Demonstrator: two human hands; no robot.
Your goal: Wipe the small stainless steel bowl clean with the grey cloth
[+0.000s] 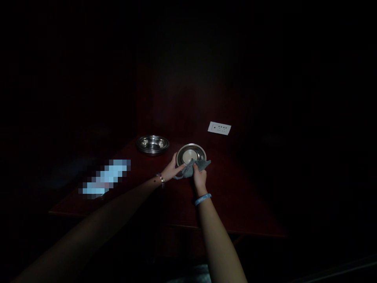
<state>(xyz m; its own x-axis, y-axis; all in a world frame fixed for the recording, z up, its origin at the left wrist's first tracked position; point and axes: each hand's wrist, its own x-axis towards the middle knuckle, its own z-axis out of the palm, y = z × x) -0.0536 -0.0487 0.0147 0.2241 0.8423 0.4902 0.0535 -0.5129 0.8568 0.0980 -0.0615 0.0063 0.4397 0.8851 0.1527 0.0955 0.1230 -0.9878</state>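
A shiny round steel bowl [188, 151] is held tilted above the dark red table, its inside facing me. My left hand [173, 169] grips its left rim, thumb on the near edge and a beaded bracelet at the wrist. A grey-green cloth [202, 166] lies over the bowl's near right rim. My right hand [200, 177], with a blue band on the wrist, is closed on this cloth, thumb on top; its other fingers are mostly hidden. Further left, a stack of similar steel bowls [152, 144] rests on the table.
The dark red table [235, 204] has its front edge nearest me. At the left lies a bright pixelated patch [106, 177] hiding some object. A white socket plate [219, 128] shows at the back. The surroundings are very dark.
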